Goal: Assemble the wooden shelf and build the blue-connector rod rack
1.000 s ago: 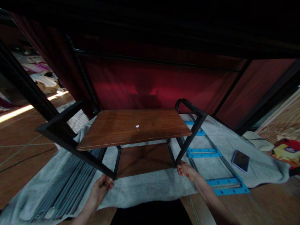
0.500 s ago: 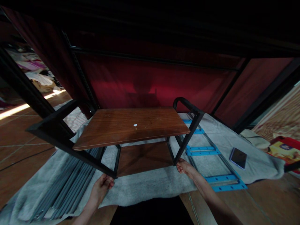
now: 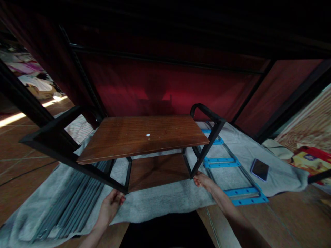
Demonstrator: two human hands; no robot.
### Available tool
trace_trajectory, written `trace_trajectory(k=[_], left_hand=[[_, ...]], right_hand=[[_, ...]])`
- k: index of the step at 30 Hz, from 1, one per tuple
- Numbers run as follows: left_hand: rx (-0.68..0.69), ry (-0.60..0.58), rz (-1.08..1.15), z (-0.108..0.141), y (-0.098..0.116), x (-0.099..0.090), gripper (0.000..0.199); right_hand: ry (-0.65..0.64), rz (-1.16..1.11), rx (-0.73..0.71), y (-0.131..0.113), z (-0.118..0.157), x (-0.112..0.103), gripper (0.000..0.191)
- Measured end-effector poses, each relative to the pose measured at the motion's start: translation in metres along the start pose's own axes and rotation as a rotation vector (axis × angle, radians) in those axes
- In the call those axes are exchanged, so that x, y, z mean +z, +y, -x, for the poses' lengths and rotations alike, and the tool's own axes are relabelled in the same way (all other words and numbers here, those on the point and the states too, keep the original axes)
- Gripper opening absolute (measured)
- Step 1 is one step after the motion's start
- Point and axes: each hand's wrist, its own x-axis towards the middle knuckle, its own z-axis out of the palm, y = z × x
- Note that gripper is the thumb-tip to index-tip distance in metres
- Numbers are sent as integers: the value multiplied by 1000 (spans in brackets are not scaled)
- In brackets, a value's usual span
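A small two-tier shelf (image 3: 129, 137) stands in front of me, with brown wood-grain boards in a dark metal frame. A small white spot marks its top board. My left hand (image 3: 111, 204) is closed at the near left bottom corner of the frame, fingertips tucked at the corner. At the near right bottom corner, my right hand (image 3: 203, 180) has its fingers curled around the frame. Part of the fingers on both hands is hidden. The lower board (image 3: 157, 174) shows beneath the top one, partly covered by it.
A grey cloth (image 3: 152, 203) lies under the shelf on the tiled floor. Grey metal tubes (image 3: 74, 203) lie left. Blue-banded metal frames (image 3: 222, 162) and a phone (image 3: 260, 169) lie right. Behind hangs red fabric (image 3: 124, 89) within dark posts. A red and yellow package (image 3: 312, 163) sits far right.
The view has shifted slightly, so the scene sits a little higher and further left. Both hands stay at the same bottom corners of the shelf.
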Motion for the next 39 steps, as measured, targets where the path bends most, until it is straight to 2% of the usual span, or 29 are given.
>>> trace_trajectory(k=[5,13,17,24,28,33,39], left_hand=[[61,-52,-30,-4,-9,-2,38],[50,-94,-61,2,4,0,43],[27,-93,-75,1,1,-2,42],[95,-85,-156,3,-2,-2,39],[189,-73,-267,3,-7,-4,37],[365,-118,-502,1,-18,-11,29],[517,-141,-615,4,-17,-11,23]], right_hand=[[10,-26,20,1,1,1,10],[33,-76,63,-1,6,1,10],[45,-78,58,1,5,0,11],[65,-56,40,7,0,-1,10],[52,-49,27,7,3,-3,11],[82,-54,27,3,5,-2,9],[87,-48,52,-2,7,-2,6]])
